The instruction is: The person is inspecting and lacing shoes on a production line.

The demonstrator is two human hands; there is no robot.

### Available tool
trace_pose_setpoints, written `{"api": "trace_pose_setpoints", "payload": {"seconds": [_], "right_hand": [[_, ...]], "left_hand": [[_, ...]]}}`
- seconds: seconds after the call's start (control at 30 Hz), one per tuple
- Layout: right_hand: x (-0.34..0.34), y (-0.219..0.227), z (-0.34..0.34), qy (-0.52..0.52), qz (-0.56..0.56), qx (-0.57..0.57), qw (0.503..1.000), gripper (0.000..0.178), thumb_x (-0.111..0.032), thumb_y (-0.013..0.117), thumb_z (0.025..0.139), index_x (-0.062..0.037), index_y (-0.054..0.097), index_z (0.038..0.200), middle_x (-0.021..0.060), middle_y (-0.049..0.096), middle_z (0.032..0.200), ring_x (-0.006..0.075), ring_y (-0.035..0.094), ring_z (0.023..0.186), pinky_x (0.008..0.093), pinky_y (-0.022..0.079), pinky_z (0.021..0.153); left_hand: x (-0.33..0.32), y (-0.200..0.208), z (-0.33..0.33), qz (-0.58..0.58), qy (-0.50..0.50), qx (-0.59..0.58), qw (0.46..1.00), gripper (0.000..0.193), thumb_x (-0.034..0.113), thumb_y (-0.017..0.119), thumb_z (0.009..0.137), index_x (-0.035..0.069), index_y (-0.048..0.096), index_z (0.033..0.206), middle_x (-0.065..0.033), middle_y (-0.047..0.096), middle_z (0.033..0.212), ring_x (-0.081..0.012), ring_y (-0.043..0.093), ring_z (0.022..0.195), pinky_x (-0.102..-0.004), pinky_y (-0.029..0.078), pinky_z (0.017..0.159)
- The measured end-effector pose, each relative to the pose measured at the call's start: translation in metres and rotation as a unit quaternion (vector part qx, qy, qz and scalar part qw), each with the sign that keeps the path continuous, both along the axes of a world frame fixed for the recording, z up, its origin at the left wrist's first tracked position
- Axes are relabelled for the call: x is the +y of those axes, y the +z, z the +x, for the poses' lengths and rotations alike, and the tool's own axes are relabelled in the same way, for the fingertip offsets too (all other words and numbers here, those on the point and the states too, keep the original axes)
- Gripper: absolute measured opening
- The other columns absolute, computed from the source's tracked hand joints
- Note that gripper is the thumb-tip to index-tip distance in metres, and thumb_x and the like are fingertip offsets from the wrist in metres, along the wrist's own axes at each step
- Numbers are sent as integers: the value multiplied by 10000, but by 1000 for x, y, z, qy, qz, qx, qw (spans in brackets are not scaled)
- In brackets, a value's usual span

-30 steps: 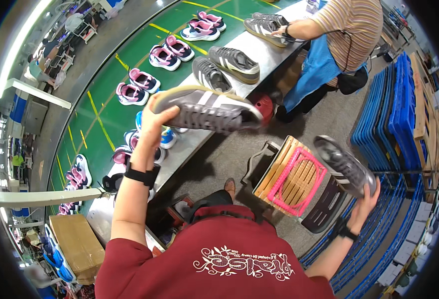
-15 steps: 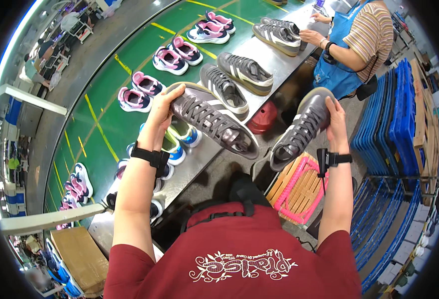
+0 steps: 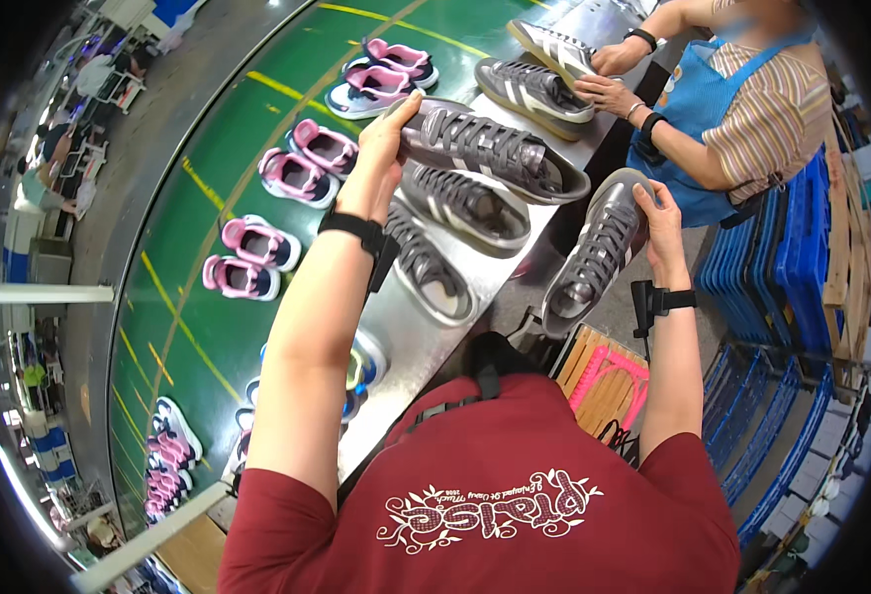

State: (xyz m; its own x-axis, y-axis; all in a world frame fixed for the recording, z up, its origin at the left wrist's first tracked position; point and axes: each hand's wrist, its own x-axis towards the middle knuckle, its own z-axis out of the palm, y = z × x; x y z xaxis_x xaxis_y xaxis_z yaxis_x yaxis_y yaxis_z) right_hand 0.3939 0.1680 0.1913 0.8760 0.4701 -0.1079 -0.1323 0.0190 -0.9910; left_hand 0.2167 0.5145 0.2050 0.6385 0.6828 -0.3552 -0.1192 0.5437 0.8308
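Head view | 11 o'clock: our left hand (image 3: 384,147) grips grey shoe (image 3: 490,147) | 2 o'clock: right hand (image 3: 662,220) grips second shoe (image 3: 597,252)

Illumination: bright, fairly even indoor light, whitish in tone. Visible source: one glowing tube (image 3: 30,500) at the left rim, burned out to plain white. Highlights: pale glare along the metal surface (image 3: 426,354); softer sheen across the green belt (image 3: 173,371) and on the held shoes (image 3: 480,141). Shadows: soft-edged; darkest beneath the surface's near side. Focus: held shoes and red shirt (image 3: 475,445) crisp, laces distinct; equipment (image 3: 112,92) at far left soft, short on detail; co-worker's head (image 3: 764,24) a blurred patch. Distortion: strong fisheye; belt edge at left and blue rack (image 3: 797,450) at right bowed. Margins: black vignette at the corners, smeared detail along the rim.
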Motion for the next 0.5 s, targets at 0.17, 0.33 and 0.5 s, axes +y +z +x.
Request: {"api": "trace_pose_setpoints", "payload": {"seconds": [0.17,0.33,0.5], "right_hand": [[15,3,20,31,1,39,999,348,-189,695,831,4,572,1094,51,635,957,93,590,838,227,470,751],[29,-5,26,69,-47,57,995,419,-193,690,826,38,567,1154,63,633,1023,109,586,902,244,462,809],[50,-18,39,92,-46,87,991,439,-190,686,828,41,559,1179,75,628,1050,118,582,923,250,453,839]], "left_hand": [[31,-32,78,52,-84,56,994,371,277,745,762,43,674,1040,-43,663,975,-132,596,843,-257,442,771],[44,-67,124,103,-139,171,970,533,437,756,728,-7,645,1001,-78,655,968,-156,609,840,-280,477,732],[49,-68,124,421,-275,325,801,720,477,632,804,-34,466,1283,-242,559,1194,-327,520,1156,-370,411,958]]}}
